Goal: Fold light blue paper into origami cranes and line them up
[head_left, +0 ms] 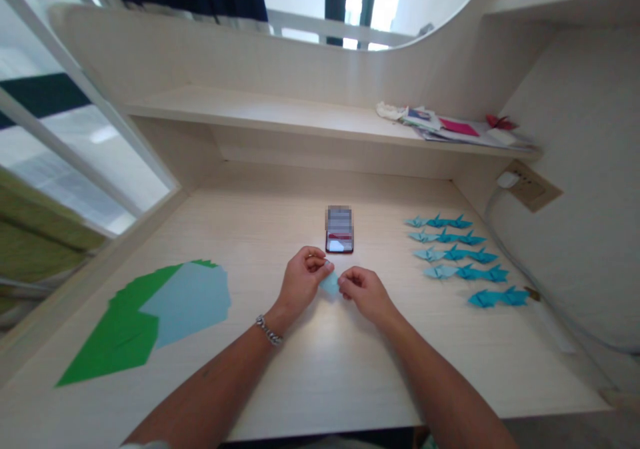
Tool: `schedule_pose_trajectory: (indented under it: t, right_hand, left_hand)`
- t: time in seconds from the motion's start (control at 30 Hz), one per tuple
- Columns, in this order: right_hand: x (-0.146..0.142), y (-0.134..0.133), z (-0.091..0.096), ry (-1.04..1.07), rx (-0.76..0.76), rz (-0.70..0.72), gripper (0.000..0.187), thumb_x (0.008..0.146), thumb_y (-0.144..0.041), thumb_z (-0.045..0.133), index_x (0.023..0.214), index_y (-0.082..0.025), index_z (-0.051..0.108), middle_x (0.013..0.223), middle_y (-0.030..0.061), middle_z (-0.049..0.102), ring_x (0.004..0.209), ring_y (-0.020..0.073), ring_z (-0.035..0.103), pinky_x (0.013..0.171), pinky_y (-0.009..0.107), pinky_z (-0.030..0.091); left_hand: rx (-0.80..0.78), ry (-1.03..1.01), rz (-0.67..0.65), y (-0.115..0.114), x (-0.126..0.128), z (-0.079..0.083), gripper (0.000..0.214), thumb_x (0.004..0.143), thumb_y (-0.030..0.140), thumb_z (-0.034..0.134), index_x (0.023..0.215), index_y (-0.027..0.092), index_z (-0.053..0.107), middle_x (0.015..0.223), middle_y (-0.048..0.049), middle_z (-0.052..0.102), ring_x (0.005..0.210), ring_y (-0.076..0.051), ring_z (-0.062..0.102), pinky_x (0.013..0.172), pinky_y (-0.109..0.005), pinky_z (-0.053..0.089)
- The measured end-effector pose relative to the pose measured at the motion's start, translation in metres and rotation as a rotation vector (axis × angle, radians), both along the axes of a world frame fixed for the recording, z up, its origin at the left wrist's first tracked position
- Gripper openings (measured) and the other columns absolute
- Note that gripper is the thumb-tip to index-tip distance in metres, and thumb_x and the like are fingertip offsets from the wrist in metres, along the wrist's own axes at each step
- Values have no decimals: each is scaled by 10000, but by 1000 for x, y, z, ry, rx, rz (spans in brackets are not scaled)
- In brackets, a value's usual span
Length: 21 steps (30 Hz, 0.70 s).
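A small piece of light blue folded paper [329, 285] is held between my two hands above the middle of the desk. My left hand [306, 277] pinches its upper left side between thumb and fingers. At its right edge, the fingertips of my right hand [364, 290] are closed on the paper. Its exact folds are too small to make out. Just beyond my hands a phone [340, 229] lies flat with its screen lit.
Rows of folded blue paper cranes [457, 254] stand on the right. Fanned light blue sheets [193, 302] and green sheets [115, 342] lie on the left. Papers [450, 127] rest on the shelf [280, 112]. A white cable [520, 259] runs from the wall socket [535, 185].
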State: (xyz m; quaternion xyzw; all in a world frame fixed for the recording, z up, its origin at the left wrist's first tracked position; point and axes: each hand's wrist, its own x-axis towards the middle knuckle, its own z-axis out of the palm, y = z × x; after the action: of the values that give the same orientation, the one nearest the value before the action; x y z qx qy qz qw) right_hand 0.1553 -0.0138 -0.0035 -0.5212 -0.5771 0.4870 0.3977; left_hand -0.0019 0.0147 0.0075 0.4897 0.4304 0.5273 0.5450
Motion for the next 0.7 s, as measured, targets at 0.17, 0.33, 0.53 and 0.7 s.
schedule_pose_trajectory:
  t: [0.17,0.33,0.53,0.7]
  right_hand:
    - [2,0,1,4,9,11,172,781,-301,567,686,-160,592,598,-1,597,536,110,521,532,227,400]
    - [4,4,-1,75,32,-72,193,773,-326,579,675,-160,584,571,-6,578,518,111,508,519,227,392]
    - [5,8,-3,160,-1,-123,220,740,-370,616,680,-160,591,568,-5,577,505,115,506,508,234,401]
    - [6,8,-1,197,-35,-91,235,718,-393,637,708,-161,602,556,-11,578,484,112,503,487,232,394]
  left_hand:
    - [-39,5,14,0,0,3,342,622,254,748,884,164,547,647,14,642,583,-120,595,558,-215,446]
    - [-120,-24,-69,-4,2,6,439,644,318,739,1003,150,550,742,-25,673,663,-147,627,627,-260,488]
    - [-141,12,-162,-7,4,4,455,622,263,745,1003,144,527,710,-16,663,610,-135,610,620,-273,494]
    - [-103,114,-192,-8,3,6,426,631,195,717,1004,151,515,633,17,630,569,-128,593,576,-246,459]
